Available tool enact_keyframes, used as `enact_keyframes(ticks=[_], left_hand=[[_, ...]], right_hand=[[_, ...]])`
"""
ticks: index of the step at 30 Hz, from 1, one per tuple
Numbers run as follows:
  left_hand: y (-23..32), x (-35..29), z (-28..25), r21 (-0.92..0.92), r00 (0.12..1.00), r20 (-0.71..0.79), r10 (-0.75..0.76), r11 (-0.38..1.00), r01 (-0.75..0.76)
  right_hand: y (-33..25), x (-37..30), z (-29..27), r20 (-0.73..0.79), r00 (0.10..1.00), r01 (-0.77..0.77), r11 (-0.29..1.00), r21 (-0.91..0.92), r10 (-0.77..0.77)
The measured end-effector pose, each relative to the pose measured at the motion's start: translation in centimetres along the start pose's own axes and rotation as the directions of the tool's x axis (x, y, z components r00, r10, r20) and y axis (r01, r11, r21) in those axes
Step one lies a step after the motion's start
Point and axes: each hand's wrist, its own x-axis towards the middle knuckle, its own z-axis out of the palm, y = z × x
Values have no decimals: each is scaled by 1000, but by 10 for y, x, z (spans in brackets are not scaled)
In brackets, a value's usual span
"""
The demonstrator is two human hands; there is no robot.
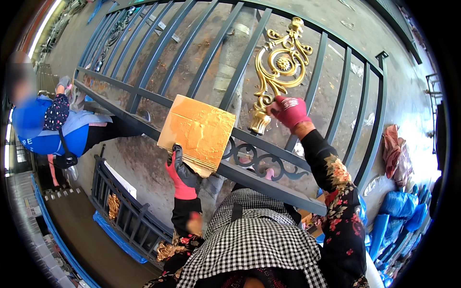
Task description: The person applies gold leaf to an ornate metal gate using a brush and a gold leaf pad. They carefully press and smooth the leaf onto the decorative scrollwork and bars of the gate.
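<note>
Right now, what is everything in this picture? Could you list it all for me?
Railing panel: one, dark blue-grey bars, lying flat across the middle.
Scroll ornament: one, gold, among the bars, upper right.
Cardboard sheet: one, brown with gold smears, on the rail at centre.
Smaller panel: one, dark with gold fittings, lower left.
Other person: one, blue top, crouched at left.
Rags: red-brown heap, right.
Plastic sheets: blue, lower right.
Left hand: red-and-black glove, fingers holding the cardboard's lower edge.
Right hand: red glove, at the ornament's base.
</note>
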Motion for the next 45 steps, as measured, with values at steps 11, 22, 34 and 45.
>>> enact_keyframes(ticks=[11,22,34,45], left_hand=[[-4,15,-15,-120,996,-48,-69,991,63],[-10,30,-29,-150,994,-39,-99,984,92],[-1,19,-22,-216,991,-108,-84,975,59],[-9,15,18,-90,991,-112,-71,994,61]], right_hand=[[25,24,-12,227,946,-294,904,310,230],[-20,27,-24,280,946,-119,977,-178,167],[-21,33,-35,314,949,51,957,-286,43],[-20,42,-32,377,925,113,981,-155,-47]])
